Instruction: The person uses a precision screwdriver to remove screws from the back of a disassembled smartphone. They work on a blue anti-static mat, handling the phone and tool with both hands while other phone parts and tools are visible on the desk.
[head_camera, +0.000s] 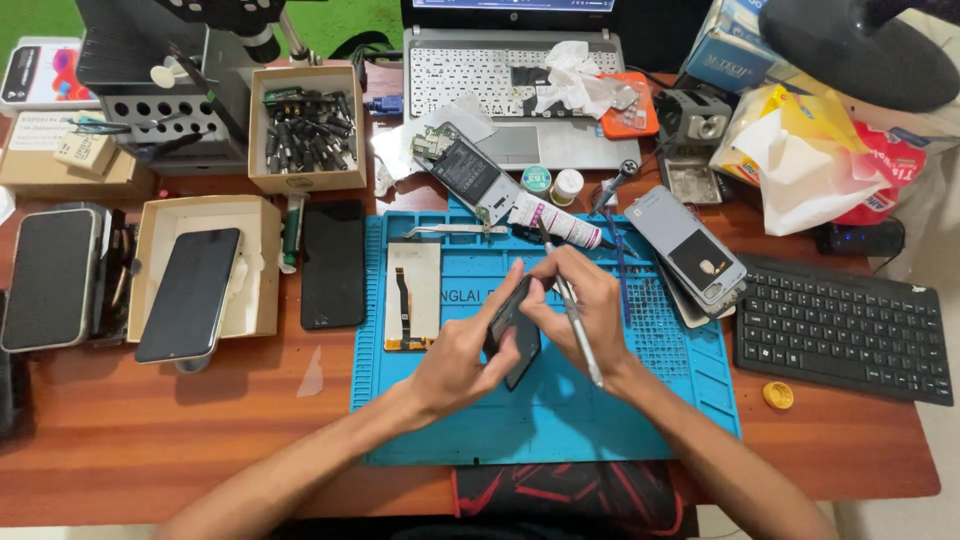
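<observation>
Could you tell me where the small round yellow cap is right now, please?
In the head view, the small round yellow cap lies on the wooden desk, right of the blue silicone mat, just below the black keyboard.

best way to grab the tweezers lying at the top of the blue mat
Pinch the tweezers across the middle of their thin legs from above. They lie flat and crosswise near the blue mat's top edge, so only the top and long sides are free.

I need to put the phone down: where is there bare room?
Bare blue mat below both hands, and bare wood left of it, below the cardboard box. Crowded along the mat's top edge by the tube and around the laptop.
</observation>
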